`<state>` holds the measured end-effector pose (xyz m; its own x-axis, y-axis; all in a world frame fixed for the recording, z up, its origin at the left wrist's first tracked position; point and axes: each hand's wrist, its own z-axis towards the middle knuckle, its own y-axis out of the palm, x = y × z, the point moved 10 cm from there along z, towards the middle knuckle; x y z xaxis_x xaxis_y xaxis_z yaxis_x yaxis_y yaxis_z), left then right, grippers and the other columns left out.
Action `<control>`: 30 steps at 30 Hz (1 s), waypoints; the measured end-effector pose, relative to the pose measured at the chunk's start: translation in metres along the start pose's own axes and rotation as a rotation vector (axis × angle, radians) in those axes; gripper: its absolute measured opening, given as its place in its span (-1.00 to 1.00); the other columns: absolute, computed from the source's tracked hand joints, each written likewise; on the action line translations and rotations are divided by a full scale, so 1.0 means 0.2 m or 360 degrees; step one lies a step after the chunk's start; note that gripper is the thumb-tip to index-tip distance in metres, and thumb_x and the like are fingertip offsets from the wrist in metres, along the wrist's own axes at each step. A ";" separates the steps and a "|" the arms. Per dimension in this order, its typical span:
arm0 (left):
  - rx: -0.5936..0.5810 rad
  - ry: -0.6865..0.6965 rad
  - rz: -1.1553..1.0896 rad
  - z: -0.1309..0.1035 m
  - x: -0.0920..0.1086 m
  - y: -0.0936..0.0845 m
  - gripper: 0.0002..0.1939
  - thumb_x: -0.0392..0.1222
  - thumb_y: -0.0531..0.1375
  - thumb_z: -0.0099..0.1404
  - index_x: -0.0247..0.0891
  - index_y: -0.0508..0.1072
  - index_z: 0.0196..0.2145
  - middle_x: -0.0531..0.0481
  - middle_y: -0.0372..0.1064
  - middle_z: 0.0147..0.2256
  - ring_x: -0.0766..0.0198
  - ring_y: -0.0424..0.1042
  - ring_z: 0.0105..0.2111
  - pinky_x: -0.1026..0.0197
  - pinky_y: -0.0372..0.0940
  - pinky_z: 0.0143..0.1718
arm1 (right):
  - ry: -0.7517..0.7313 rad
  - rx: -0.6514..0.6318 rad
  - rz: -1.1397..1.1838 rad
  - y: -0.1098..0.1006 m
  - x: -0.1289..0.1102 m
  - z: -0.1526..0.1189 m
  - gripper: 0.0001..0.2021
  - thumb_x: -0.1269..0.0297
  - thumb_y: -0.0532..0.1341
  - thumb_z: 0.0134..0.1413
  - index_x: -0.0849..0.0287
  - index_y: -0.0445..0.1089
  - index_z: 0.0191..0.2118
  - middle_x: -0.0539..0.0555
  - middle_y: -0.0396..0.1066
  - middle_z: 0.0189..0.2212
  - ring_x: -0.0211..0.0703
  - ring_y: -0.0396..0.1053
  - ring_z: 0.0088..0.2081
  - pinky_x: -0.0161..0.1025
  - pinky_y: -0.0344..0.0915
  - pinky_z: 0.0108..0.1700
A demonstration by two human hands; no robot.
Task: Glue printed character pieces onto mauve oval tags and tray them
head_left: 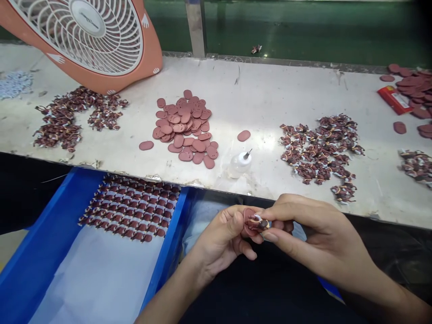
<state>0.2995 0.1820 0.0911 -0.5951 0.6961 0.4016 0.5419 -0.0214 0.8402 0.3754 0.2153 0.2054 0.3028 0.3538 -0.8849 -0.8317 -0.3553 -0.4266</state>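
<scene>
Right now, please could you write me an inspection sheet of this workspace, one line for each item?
Surface: pale worn bench top, scuffed.
Job's things: a brown oval disc with a small brown figure piece pressed on it, held between both hands.
Clutter: pile of oval discs, heaps of figure pieces, small glue bottle, blue tray with finished pieces in rows, red packet.
Grippers: left hand holds the disc; right hand pinches the figure piece.
Cables: nothing seen.
Surroundings: orange fan, green floor behind.
</scene>
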 end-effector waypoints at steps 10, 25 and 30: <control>0.0636 0.0752 0.0410 -0.13 0.25 -0.10 -0.65 -0.06 0.52 -0.04 -0.25 0.54 -0.36 0.08 0.41 -0.48 0.42 0.33 -0.55 0.43 0.32 -0.61 | -0.0564 0.0535 -0.0813 0.00 -0.13 -0.03 -0.75 0.56 0.29 0.13 0.26 0.41 -0.07 0.06 0.46 -0.43 -0.29 0.36 -0.42 -0.32 0.36 -0.36; 0.1171 0.1077 0.0581 -0.36 0.43 -0.37 -0.66 0.04 0.46 0.01 -0.23 0.53 -0.41 0.08 0.36 -0.51 0.44 0.24 -0.60 0.42 0.21 -0.66 | -0.0465 0.0840 -0.1546 -0.48 -0.04 0.27 -0.50 -0.10 0.05 0.30 0.12 0.58 -0.37 0.01 0.43 -0.62 -0.38 0.28 -0.57 -0.33 0.20 -0.48; 0.1934 0.1432 0.0577 -0.90 0.56 -0.75 -0.64 0.01 0.48 -0.04 -0.20 0.52 -0.35 0.13 0.39 -0.46 0.44 0.29 -0.59 0.36 0.31 -0.54 | 0.0048 0.0867 -0.1609 -0.93 0.31 0.99 -0.38 -0.07 -0.01 0.27 0.46 0.56 -0.21 0.10 0.48 -0.38 -0.25 0.45 -0.28 -0.22 0.27 -0.24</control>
<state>0.0447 0.1346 0.0762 -0.2366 0.1287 0.9630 0.6036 0.7962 0.0418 0.4562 0.4746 0.2657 0.9515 0.2410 -0.1911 -0.2909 0.5034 -0.8136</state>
